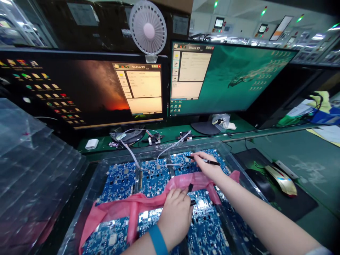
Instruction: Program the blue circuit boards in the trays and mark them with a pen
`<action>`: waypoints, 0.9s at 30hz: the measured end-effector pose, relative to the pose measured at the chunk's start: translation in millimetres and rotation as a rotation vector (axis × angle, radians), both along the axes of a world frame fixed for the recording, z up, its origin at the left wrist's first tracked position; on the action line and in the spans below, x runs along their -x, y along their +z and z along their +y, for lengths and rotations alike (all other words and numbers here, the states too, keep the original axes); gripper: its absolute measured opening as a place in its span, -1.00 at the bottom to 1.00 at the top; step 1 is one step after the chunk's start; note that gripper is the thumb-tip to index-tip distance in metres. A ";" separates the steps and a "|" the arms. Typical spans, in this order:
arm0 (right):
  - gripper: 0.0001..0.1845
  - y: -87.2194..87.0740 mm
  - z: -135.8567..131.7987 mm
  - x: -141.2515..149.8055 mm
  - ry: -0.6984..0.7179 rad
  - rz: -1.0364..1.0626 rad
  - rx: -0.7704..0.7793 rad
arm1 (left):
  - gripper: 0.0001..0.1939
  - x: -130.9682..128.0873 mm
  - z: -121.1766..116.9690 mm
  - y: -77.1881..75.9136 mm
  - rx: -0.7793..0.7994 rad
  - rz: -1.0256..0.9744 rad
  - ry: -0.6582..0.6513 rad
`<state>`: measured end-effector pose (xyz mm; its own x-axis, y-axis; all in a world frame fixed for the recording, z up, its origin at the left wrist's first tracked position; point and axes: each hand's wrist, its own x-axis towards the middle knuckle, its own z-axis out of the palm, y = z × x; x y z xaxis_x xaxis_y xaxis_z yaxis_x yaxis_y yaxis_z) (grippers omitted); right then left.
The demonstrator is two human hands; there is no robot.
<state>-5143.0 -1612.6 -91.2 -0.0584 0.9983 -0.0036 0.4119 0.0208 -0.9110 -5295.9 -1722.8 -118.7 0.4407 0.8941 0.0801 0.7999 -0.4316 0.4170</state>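
Your right hand (208,168) is closed in a pen grip on a slim black stylus (206,161), the fingers pinched around its barrel and its tip pointing left over the boards. Your left hand (175,217), with a blue wristband (158,240) at the wrist, is curled down and nearly shut, and a small black piece (192,202) pokes past the fingertips; from here I can't tell exactly what it is or how firmly you've got it. Beneath both hands lie blue circuit boards (119,182), packed side by side in a clear acrylic tray (159,148), with a pink strip of film (148,198) draped across them and grey ribbon cables (132,150) running in over the tray's far rim. Those boards look stiff but fragile, crowded with small components, so your safest hold would be their bare outer edges, never the parts on top. That film should be soft, light and quick to slide, and the stylus light and easy to steady. Off to your right sits a black-and-gold computer mouse (281,180) on its mat, and ahead of you two monitors (233,79) show a software window.
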 end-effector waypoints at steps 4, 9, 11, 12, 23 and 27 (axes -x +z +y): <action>-0.68 20.7 -11.7 -9.6 -0.024 0.146 0.104 | -0.80 2.1 2.5 13.8 0.034 -0.143 0.081; -0.69 37.5 -34.2 -6.5 0.018 0.355 0.228 | -0.75 6.3 4.2 26.1 -0.067 -0.298 0.227; -0.73 40.8 -40.9 -1.7 0.025 0.470 0.271 | -0.77 7.1 2.8 26.2 -0.085 -0.347 0.274; -0.75 41.9 -43.3 0.6 0.024 0.509 0.285 | -0.77 7.3 2.0 25.9 -0.089 -0.367 0.291; -0.76 26.9 -52.9 22.8 0.165 0.334 0.388 | -0.78 8.8 -2.1 26.6 -0.143 -0.295 0.205; -0.65 11.4 -61.5 36.7 0.211 0.396 0.360 | -0.77 10.7 -5.4 22.3 -0.249 -0.262 0.160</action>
